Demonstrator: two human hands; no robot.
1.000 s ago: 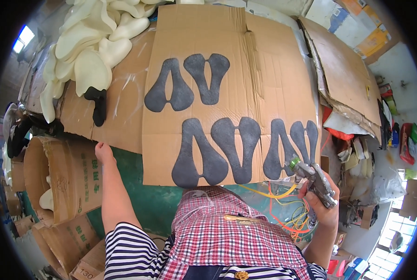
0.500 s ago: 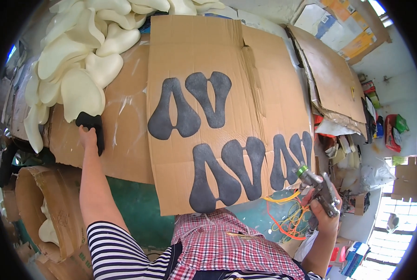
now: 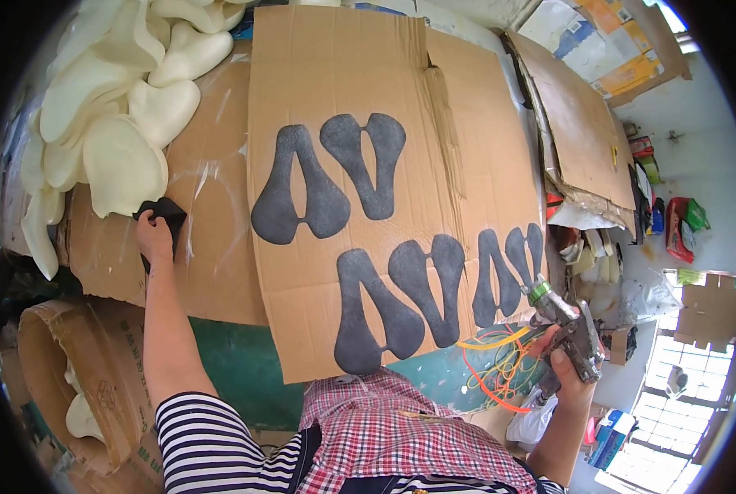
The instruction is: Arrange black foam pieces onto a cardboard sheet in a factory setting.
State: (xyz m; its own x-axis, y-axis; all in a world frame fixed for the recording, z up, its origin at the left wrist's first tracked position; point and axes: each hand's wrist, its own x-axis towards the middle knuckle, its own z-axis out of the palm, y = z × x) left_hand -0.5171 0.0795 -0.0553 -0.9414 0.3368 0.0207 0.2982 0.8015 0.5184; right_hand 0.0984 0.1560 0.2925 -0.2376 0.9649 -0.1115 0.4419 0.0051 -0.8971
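My left hand [image 3: 155, 239], at the left, pinches a floppy black sheet piece [image 3: 170, 212] by its edge, just below a pile of cream moulded foam pads [image 3: 125, 165]. Part of the piece hangs hidden behind my hand and wrist. In my right hand [image 3: 572, 380], at the right, is a metal spray gun [image 3: 580, 337] with a green ring at its front. Several dark grey, two-lobed flat pieces, one of them [image 3: 359, 309] near the front edge, lie spread on a cardboard sheet [image 3: 335, 66] between my hands.
Another brown cardboard sheet [image 3: 220, 272] lies under the left side. A large carton [image 3: 125, 370] with cream pads inside stands at lower left. Orange and yellow hoses [image 3: 499, 375] coil below the right hand. Stacked cardboard [image 3: 582, 123] stands beyond the right edge.
My left hand still grips the black piece, which now looks more bunched and turned. The whole view has shifted slightly. The spray gun stays in my right hand.
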